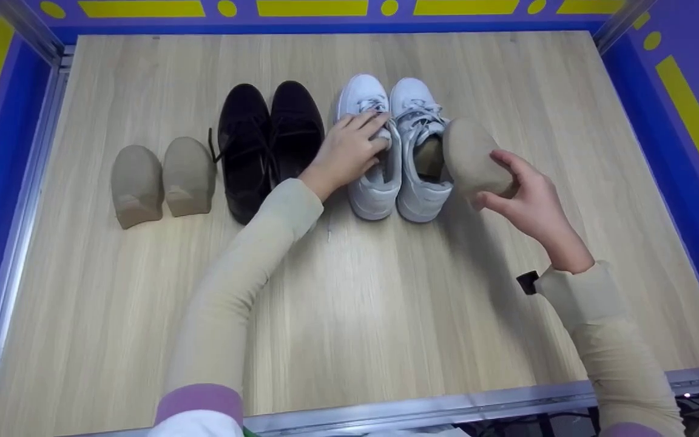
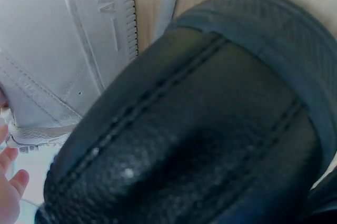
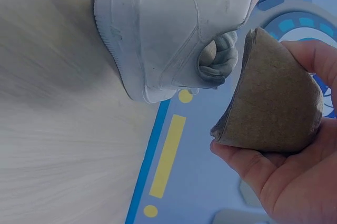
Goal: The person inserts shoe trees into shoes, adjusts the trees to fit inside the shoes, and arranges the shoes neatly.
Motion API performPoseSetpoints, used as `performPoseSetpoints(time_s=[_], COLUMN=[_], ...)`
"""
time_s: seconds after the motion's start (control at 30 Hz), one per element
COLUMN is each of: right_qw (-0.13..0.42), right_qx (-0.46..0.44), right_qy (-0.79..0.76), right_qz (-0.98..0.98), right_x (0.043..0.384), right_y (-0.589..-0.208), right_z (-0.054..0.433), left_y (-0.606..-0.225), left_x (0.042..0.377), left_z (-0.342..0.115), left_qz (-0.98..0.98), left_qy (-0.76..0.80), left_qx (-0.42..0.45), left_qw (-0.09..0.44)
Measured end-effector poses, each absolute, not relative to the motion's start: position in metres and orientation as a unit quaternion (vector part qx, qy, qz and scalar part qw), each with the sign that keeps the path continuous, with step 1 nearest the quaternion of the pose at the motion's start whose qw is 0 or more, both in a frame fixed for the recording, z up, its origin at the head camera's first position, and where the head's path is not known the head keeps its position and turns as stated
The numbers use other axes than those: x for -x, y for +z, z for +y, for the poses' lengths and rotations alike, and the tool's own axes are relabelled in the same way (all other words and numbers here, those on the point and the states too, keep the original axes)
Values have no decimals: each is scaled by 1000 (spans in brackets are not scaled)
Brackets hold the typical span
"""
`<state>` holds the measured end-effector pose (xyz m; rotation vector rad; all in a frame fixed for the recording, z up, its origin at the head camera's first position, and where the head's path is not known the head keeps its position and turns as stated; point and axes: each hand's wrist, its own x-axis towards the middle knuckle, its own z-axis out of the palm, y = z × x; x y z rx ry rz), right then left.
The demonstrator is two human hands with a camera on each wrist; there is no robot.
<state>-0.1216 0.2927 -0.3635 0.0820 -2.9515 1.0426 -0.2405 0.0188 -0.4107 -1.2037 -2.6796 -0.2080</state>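
Two white lace-up sneakers stand side by side in the head view, the left sneaker (image 1: 375, 197) and the right sneaker (image 1: 423, 203). My left hand (image 1: 349, 149) lies over the left sneaker, its fingers bent around the tongue and collar. A tan, hollow-looking cardboard shoe form (image 1: 474, 158) is held up by my right hand (image 1: 534, 200), just right of the right sneaker. In the right wrist view, thumb and fingers pinch the form (image 3: 274, 98) from opposite sides. Something brownish shows inside the right sneaker's opening (image 3: 208, 56).
A pair of black lace-up shoes (image 1: 243, 164) stands left of the sneakers, close under the left forearm. Farther left are two more tan shoe forms (image 1: 137, 182). All stand on a wooden tabletop (image 1: 355, 340) framed by blue and yellow walls (image 1: 677, 103).
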Motion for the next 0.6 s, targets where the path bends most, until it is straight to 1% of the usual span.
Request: performPoseSetpoints(time_s=[0.33, 0.53, 0.6], right_qw=[-13, -13, -11], right_qx=[-51, -63, -70], right_qy=[342, 343, 342], right_qz=[-938, -937, -937], right_x=[122, 121, 121], right_y=[-360, -357, -357], right_z=[284, 278, 275], left_y=[-418, -425, -426], left_x=[240, 240, 240], left_z=[21, 26, 27], left_qz=[-906, -893, -888], left_qy=[-93, -103, -108], left_qx=[378, 363, 363], left_qw=[166, 247, 260])
